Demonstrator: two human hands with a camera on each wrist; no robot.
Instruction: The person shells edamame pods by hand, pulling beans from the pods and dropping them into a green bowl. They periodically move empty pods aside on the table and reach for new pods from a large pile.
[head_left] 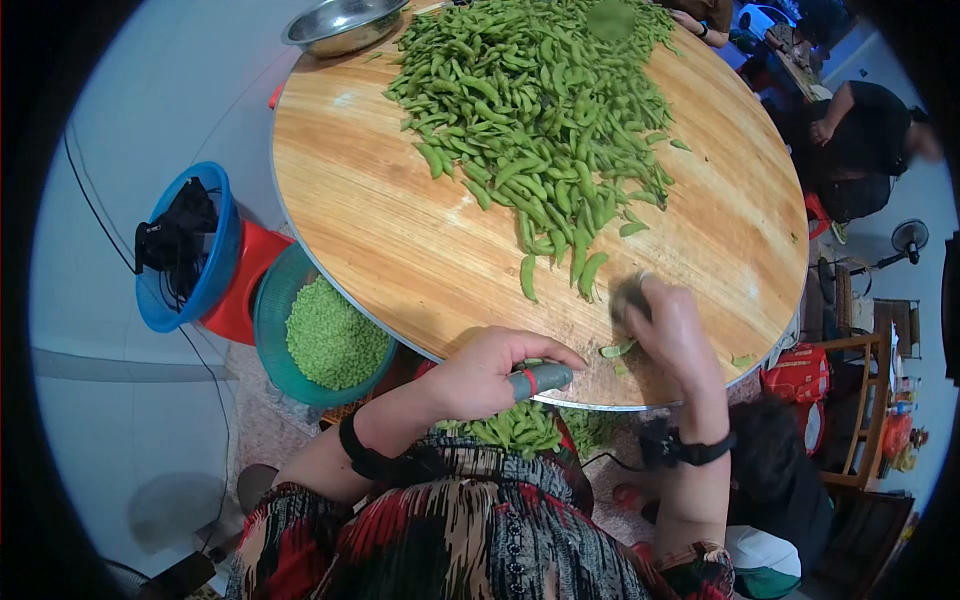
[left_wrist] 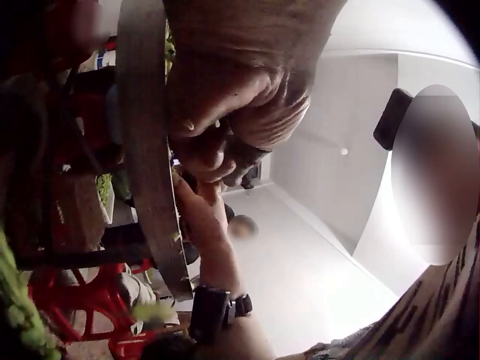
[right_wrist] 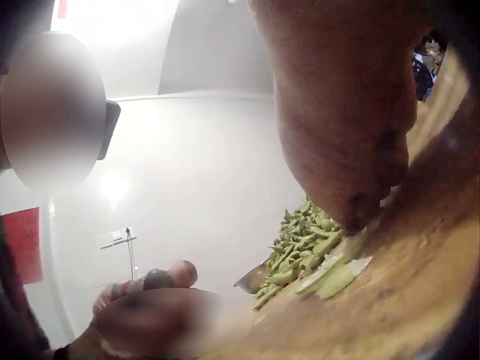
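Note:
Near the table's front edge, the left hand (head_left: 485, 372) is held palm down, one finger reaching right. A grey-green cover (head_left: 545, 378) with a red band lies along it; whether it is worn or held is unclear. The right hand (head_left: 675, 325) is low over the wood, blurred, with something dark at its curled fingers. Beside it lies a green pod (head_left: 617, 349). In the right wrist view the right hand (right_wrist: 345, 112) bends down beside pale green pods (right_wrist: 334, 279); its grip is hidden. A large heap of pods (head_left: 540, 130) covers the table's far part.
A metal bowl (head_left: 345, 28) stands at the round table's (head_left: 340, 190) far left edge. Below left, a green basket (head_left: 270, 330) holds shelled beans (head_left: 335, 335), beside a blue basin (head_left: 160, 300) with dark items. More pods (head_left: 515, 430) lie below the front edge. People and chairs are on the right.

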